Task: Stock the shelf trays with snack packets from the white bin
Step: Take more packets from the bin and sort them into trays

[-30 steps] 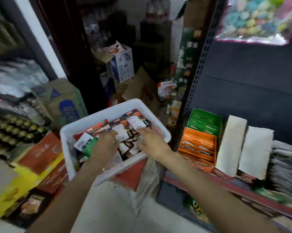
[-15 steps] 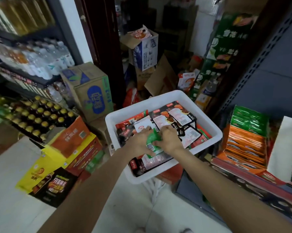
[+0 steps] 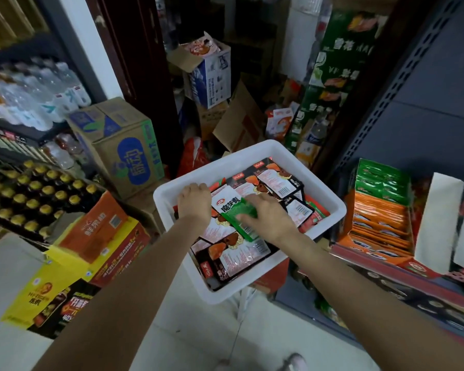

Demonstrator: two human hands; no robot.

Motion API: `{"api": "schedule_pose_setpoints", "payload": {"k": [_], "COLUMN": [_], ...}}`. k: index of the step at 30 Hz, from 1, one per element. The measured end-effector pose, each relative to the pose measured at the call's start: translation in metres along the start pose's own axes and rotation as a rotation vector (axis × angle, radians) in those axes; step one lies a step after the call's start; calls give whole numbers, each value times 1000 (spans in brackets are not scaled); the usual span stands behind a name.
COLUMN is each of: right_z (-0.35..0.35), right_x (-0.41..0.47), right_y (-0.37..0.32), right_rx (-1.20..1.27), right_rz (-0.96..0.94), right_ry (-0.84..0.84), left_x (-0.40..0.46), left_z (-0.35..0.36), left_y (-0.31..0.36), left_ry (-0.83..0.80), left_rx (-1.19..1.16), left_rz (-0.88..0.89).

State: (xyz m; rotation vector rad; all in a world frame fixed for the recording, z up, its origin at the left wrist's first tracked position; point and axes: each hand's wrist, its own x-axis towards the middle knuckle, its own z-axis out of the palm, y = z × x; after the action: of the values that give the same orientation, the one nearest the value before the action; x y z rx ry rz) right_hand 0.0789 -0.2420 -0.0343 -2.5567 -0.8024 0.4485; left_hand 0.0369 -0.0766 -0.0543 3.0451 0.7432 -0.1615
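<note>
The white bin (image 3: 252,153) sits at the centre of the frame, filled with loose snack packets (image 3: 276,180), mostly black, red and white, lying flat and overlapping; both bare forearms reach up into it from the bottom edge; the right hand (image 3: 268,219) lies over a green packet (image 3: 235,211) that rests slanted on top of the pile, thumb against the packet's lower part and fingers spread along its right edge, though motion blur hides whether this grip is clamped on it or only pressing; the left hand (image 3: 194,200) is at the bin's left inner wall, knuckles up and fingers curled down among the packets, what they hold hidden, so I cannot tell its grip; at the right of the frame the shelf trays (image 3: 380,210) stand on a shelf, a green-packet tray behind an orange one, with white-fronted boxes (image 3: 437,220) just beside them; cardboard cartons (image 3: 124,145) and rows of yellow-capped bottles (image 3: 35,194) fill the left side
</note>
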Motion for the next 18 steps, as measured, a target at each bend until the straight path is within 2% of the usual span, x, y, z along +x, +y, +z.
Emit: {"api": "schedule_pose_setpoints", "payload": {"k": [3,7,12,15,17,18], "right_z": [5,5,-2,-19,-34,-40], "right_x": [2,2,-1,0,-2,-5], "right_y": [-11,-11,-12,-4,4,9], "right_rx": [-265,-383,-478,-185,154,368], "right_rz": [32,95,59,80,174,228], "right_ry": [-137,-86,-50,55,173,219], "left_x": [6,12,4,-2,-5,-9], "left_z": [1,-1,-8,-25,-31,-38], "left_y": [-4,-7,-6,-11,-12,-8], "left_ry": [19,69,62,300,456,469], "left_rx": [111,237,182,130,81,6], "left_rz": [49,158,116,108,148,154]}}
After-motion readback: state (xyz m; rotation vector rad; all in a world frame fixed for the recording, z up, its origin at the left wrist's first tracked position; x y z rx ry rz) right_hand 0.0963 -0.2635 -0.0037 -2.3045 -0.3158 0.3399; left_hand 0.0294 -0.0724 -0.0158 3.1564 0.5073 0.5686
